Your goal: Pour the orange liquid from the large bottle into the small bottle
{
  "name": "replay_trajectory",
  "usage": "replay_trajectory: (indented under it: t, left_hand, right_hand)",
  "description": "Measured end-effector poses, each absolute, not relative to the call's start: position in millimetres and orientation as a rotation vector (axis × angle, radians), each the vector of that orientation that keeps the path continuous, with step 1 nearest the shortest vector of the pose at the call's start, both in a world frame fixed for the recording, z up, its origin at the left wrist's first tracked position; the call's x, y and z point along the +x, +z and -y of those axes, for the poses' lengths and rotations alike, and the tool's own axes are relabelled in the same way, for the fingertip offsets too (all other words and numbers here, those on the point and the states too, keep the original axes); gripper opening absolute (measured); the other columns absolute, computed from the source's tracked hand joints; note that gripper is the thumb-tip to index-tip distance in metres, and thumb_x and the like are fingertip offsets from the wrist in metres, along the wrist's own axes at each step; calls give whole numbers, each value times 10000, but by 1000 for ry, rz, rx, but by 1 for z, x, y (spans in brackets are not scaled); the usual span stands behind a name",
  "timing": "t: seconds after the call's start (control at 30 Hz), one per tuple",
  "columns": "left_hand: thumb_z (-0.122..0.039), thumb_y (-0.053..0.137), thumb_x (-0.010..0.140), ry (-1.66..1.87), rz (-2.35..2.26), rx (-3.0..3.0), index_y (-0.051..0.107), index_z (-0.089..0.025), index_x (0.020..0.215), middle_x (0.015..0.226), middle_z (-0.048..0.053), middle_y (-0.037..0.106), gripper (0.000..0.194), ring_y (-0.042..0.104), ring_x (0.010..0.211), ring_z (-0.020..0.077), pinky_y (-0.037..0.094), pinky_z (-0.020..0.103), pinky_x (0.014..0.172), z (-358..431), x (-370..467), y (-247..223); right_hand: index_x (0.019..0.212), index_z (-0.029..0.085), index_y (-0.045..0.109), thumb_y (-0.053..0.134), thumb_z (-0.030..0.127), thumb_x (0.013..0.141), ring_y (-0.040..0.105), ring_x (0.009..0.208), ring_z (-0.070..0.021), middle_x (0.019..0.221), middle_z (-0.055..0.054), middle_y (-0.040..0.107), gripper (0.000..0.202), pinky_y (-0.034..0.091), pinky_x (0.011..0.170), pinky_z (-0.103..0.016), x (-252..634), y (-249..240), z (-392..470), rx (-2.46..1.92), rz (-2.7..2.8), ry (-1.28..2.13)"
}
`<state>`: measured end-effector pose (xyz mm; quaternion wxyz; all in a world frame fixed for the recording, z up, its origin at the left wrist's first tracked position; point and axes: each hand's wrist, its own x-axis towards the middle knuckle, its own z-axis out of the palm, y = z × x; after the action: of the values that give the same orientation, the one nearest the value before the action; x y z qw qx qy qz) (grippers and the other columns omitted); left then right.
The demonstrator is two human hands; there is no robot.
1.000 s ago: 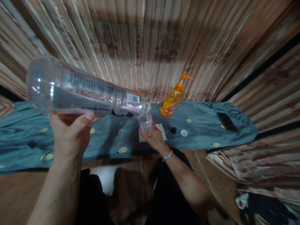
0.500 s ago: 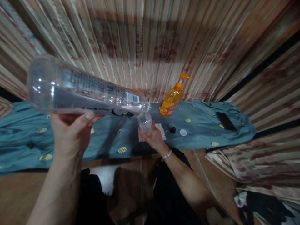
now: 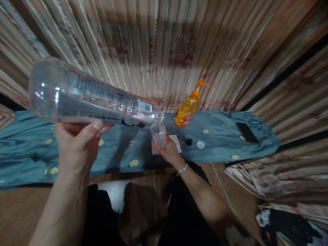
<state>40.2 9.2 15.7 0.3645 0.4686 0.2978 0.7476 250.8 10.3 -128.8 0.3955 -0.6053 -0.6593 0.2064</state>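
A large clear plastic bottle (image 3: 94, 95) with a printed label lies tilted in the air, its neck pointing right and slightly down. My left hand (image 3: 78, 141) is closed around its underside, thumb along the near side. The bottle's mouth sits right at the top of a small clear bottle (image 3: 159, 136), which stands roughly upright. Around that small bottle my right hand (image 3: 167, 148) is closed, near its lower part. Beneath it is a white cloth or tissue (image 3: 176, 140), partly covered by the hand. Whether liquid is flowing between the two mouths I cannot tell.
A pump bottle (image 3: 187, 111) of orange liquid stands behind my right hand. On the blue-green cloth (image 3: 215, 136) lie a small black cap (image 3: 189, 141), a white round lid (image 3: 200, 145) and a phone (image 3: 247, 132). A pleated curtain (image 3: 164, 51) hangs close behind.
Both hands hold nearly the same pose on the two bottles. The large bottle's base has risen very slightly.
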Motion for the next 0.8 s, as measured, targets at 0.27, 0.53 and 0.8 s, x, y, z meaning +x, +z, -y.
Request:
replay_trajectory:
  t: [0.27, 0.53, 0.8]
  left_hand:
    - [-87, 725, 520, 1917, -758, 1229, 637, -173, 594, 688, 16, 676, 144, 659, 680, 177, 615, 427, 648, -9, 41, 16]
    - [-85, 719, 515, 1922, -765, 1215, 673, -166, 659, 653, -1, 665, 172, 665, 667, 184, 623, 426, 634, -9, 42, 15]
    - [-128, 772, 486, 1936, -791, 1189, 628, -160, 546, 663, 5, 684, 159, 670, 638, 178, 622, 380, 614, -9, 43, 16]
  right_hand:
    - [1257, 155, 421, 665, 346, 771, 626, 1050, -283, 1112, -135, 645, 576, 505, 892, -428, 251, -129, -10, -1525, 1682, 531]
    - [1255, 139, 423, 655, 357, 774, 627, 1049, -281, 1104, -139, 649, 577, 507, 886, -420, 251, -127, -10, -1551, 1689, 542]
    - [1254, 133, 420, 665, 341, 767, 620, 1063, -281, 1125, -144, 643, 584, 505, 889, -410, 250, -124, -9, -1549, 1673, 554]
